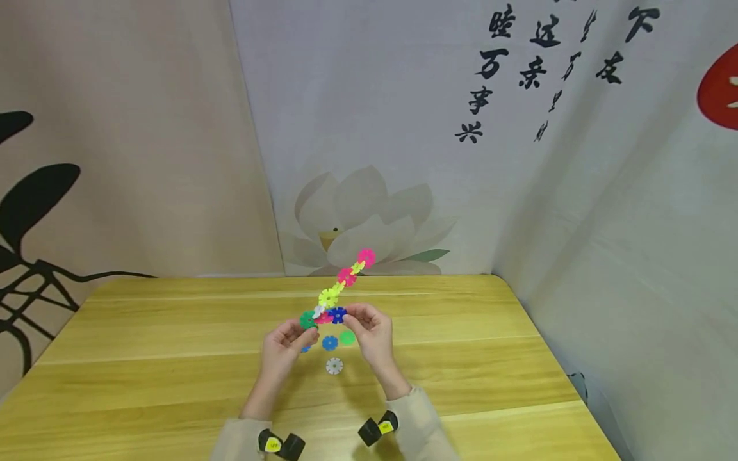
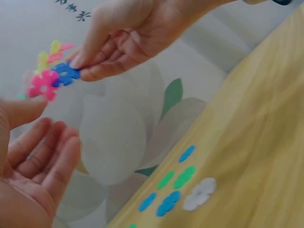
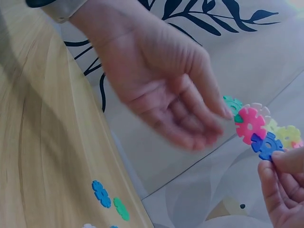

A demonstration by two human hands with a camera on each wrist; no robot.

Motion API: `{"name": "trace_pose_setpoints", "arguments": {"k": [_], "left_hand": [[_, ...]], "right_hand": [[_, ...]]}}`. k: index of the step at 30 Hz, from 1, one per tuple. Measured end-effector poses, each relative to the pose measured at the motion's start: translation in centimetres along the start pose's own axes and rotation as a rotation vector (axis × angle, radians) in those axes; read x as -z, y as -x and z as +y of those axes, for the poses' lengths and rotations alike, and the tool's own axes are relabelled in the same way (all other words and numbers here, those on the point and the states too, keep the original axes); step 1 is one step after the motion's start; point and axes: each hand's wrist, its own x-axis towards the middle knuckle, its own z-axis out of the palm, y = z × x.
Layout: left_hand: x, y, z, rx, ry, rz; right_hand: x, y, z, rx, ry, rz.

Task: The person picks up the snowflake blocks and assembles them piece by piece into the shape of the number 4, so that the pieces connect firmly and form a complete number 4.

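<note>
From the head view, a chain of flower discs (image 1: pixel 328 298) hangs above the desk (image 1: pixel 461 358).
Left wrist: the left hand (image 2: pixel 33 180) is unclenched, thumb and fingers parted. Right wrist: the right hand (image 3: pixel 285 190) pinches the blue disc (image 3: pixel 269 146), apparently steadying the chain.

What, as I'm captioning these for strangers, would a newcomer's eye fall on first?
Likely first, the chain of bright multicoloured flower-shaped plastic discs, held up in the person's right grip near the head view's centre. Next, the bold black brush-style characters, upper right on the pale fabric backdrop; then loose white, blue and green discs on the yellowish wooden table below.
</note>
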Motion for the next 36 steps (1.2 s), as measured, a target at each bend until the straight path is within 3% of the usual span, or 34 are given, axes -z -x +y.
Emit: {"name": "trace_pose_setpoints", "arguments": {"k": [3,5,10,14,23,28,36], "left_hand": [[-0.5,0.2,-0.7,0.018,-0.018,-0.03],[-1.1,0.3,-1.0,0.019,0.021,-0.033],[-2.2,0.2,-1.1,0.039,0.189,0.023],[-2.6,0.2,-0.9,0.021,0.262,0.066],[-2.2,0.0,-0.4,0.013,0.271,0.124],[-1.4,-0.1,-0.3,0.017,0.256,0.145],[-0.5,-0.3,0.0,0.012,0.262,0.155]], "right_hand": [[-0.1,0.0,0.1,0.018,-0.001,-0.005],[-0.3,0.0,0.4,0.033,-0.008,-0.013],[-0.7,-0.2,2.1,0.041,-0.022,-0.028],[-0.9,-0.2,2.8,0.051,-0.03,-0.035],[-0.4,-0.4,3.4,0.067,-0.017,-0.068],[1.1,-1.1,5.3,0.009,0.129,-0.037],[4.2,-3.0,8.9,-0.135,0.487,-0.031]]}}
